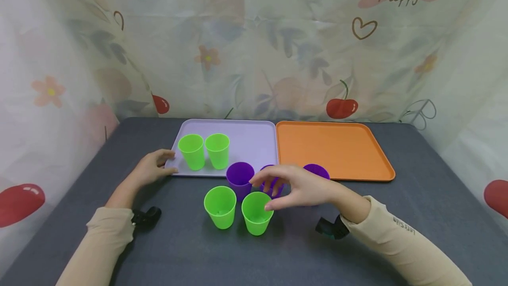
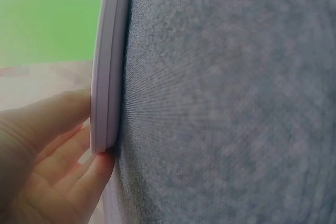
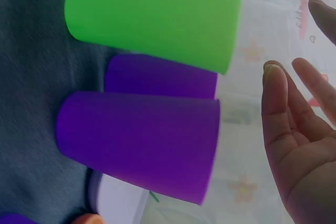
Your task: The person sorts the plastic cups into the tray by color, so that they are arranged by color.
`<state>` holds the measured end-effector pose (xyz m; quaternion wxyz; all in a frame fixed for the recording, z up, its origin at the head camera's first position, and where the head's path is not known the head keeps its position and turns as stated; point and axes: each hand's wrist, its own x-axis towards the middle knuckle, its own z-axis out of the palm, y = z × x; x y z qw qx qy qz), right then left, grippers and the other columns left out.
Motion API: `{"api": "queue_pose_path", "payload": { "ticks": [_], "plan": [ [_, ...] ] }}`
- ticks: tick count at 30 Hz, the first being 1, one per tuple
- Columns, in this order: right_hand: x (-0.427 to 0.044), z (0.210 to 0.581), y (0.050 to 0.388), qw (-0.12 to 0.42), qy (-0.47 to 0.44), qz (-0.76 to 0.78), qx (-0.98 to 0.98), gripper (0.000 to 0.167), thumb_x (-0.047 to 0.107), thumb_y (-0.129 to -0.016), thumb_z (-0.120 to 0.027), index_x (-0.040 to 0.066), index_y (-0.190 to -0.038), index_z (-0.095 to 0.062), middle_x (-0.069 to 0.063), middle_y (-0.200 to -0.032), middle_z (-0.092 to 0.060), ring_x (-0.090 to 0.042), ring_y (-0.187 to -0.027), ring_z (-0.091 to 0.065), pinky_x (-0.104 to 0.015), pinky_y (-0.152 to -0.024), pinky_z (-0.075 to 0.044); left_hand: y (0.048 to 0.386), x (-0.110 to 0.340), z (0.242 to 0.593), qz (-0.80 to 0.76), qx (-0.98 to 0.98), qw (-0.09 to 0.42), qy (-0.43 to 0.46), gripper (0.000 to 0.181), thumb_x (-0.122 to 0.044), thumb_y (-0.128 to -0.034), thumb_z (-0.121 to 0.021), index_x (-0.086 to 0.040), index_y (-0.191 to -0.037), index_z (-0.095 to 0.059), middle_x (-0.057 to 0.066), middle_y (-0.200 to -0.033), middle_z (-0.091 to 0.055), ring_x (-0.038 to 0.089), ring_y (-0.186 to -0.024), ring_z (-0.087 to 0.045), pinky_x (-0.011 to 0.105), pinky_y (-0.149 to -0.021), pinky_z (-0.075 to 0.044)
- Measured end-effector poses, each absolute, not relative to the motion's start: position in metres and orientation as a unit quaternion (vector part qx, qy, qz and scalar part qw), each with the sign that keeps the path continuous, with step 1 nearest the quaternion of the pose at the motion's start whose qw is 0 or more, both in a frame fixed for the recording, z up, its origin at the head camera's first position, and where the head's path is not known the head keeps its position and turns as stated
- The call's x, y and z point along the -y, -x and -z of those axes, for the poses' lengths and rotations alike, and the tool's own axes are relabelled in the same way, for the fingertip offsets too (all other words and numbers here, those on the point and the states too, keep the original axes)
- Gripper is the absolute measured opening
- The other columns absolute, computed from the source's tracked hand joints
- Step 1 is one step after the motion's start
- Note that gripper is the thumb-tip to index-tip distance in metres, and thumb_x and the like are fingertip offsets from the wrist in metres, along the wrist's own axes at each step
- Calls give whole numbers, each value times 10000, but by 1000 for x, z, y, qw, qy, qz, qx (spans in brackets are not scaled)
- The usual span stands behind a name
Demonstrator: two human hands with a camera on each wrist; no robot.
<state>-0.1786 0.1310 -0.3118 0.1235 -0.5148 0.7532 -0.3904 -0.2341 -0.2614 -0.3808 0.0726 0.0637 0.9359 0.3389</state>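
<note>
At lower centre, the nearest green cup (image 1: 255,225) stands upright, below and left of the right hand (image 1: 299,184), whose parted fingers hold nothing; middle left, the left hand (image 1: 151,167) pinches the lavender tray (image 1: 252,142) by its corner.

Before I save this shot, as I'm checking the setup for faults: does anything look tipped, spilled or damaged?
Nothing stands out. The green cups and purple cups look upright, no spill or damage shows, and the lilac tray and orange tray sit side by side. The right hand partly hides two purple cups.
</note>
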Motion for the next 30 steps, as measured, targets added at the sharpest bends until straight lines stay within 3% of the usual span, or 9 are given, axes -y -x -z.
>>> {"api": "queue_pose_path", "payload": {
  "ticks": [12, 18, 30],
  "plan": [
    [-132, 331, 169, 106, 495, 384, -772, 577, 226, -743, -788, 55, -1235, -540, -45, -1119, -609, -115, -800, -561, -194, -660, -510, 233, 260, 379, -339, -936, 65, -70, 587, -187, -844, -684, 81, -1305, -438, 308, -1341, -463, 468, -1251, -441, 529, -1019, -399],
    [-130, 335, 168, 93, 497, 356, -786, 615, 295, -741, -786, 86, -1258, -527, -20, -1033, -588, -62, -736, -522, -166, -596, -482, 233, 261, 379, -340, -936, 65, -68, 590, -188, -845, -684, 85, -1305, -435, 307, -1337, -464, 470, -1256, -434, 534, -1023, -393],
    [-128, 337, 165, 76, 491, 351, -794, 617, 292, -728, -797, 87, -1249, -538, -14, -964, -580, -29, -673, -482, -157, -588, -460, 233, 261, 381, -339, -936, 68, -64, 585, -190, -850, -676, 71, -1314, -433, 294, -1347, -461, 464, -1271, -421, 540, -1034, -381]
  ]
}}
